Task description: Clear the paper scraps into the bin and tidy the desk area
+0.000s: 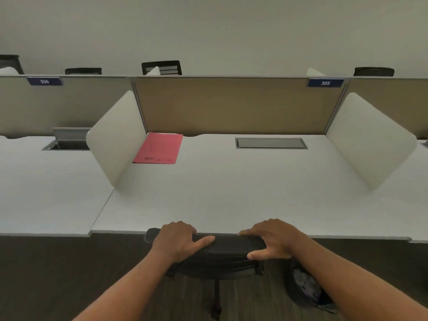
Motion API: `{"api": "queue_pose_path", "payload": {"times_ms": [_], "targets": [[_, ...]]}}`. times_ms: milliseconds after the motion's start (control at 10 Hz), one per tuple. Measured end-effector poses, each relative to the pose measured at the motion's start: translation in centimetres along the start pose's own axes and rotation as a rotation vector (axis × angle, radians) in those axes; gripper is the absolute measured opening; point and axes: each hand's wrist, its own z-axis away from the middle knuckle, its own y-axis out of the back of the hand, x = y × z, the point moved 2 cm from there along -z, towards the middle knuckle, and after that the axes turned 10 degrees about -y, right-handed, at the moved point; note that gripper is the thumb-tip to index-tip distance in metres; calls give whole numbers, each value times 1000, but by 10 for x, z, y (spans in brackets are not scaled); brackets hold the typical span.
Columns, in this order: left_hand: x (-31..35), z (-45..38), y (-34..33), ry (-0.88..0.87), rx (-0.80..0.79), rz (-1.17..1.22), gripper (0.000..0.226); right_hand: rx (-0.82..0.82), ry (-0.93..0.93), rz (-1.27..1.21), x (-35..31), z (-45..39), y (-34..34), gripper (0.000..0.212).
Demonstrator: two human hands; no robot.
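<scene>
A black mesh office chair (228, 247) stands pushed against the front edge of the white desk (231, 193). My left hand (179, 239) grips the top of the chair back on its left side. My right hand (274, 237) grips the same chair back on its right side. A red folder (158, 148) lies flat at the desk's back left corner. A dark bin (303, 286) with pale crumpled scraps inside stands on the floor under my right forearm, partly hidden by it. No loose scraps show on the desk.
White side dividers (115, 137) (370, 142) flank the desk, with a tan back panel (231, 107) behind. A grey cable hatch (271, 143) sits shut in the desk top. Neighbouring desks lie left and right. Other chair backs (162, 67) show beyond the panel. Dark carpet covers the floor.
</scene>
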Motion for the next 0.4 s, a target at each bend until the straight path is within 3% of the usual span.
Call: {"api": "queue_pose_path", "payload": {"times_ms": [300, 400], "targets": [[-1, 1, 29, 153, -2, 368, 95, 99, -50, 164, -15, 13, 18, 98], [-2, -14, 65, 120, 132, 328, 95, 311, -91, 134, -14, 7, 43, 91]]}}
